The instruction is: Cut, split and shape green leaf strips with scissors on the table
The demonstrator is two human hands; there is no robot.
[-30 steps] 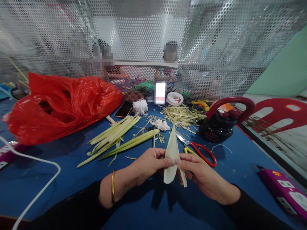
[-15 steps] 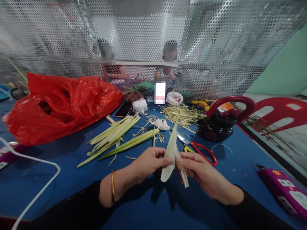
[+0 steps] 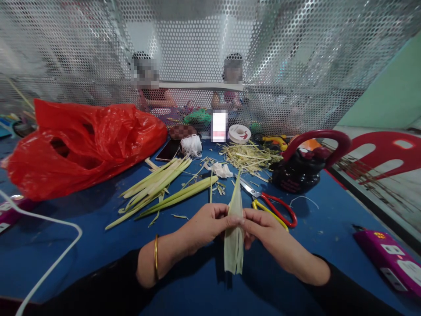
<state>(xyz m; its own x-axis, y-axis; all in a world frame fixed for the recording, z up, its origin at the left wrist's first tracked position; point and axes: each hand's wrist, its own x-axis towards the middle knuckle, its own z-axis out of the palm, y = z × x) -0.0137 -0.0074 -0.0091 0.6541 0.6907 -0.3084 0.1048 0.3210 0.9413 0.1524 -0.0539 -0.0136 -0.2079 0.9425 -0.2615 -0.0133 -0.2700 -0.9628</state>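
Observation:
Between my two hands a pale green husk leaf [image 3: 233,250] stands with its narrow tip pointing away and its wide end toward me. My left hand [image 3: 213,221] pinches its left edge, thumb on top. On the right edge, my right hand [image 3: 263,226] grips it the same way, the thumbs almost meeting. Just beyond the right hand lie scissors [image 3: 279,210] with red and yellow handles, blades apart. Left of the leaf lie a few green leaves [image 3: 179,197] and a larger bundle of pale leaf strips [image 3: 154,182].
Along the back are a red plastic bag [image 3: 88,149], a phone [image 3: 169,150], white thread [image 3: 191,145], a ribbon roll [image 3: 239,133], trimmed scraps [image 3: 251,156] and a black pot-shaped container [image 3: 296,173]. Purple boxes [image 3: 388,259] sit at the sides. People [image 3: 232,87] show behind the perforated screen.
Two separate leaf pieces are now brought together side by side, overlapping in my fingers. My right hand has moved slightly left, and the leaf's wide end hangs closer to me.

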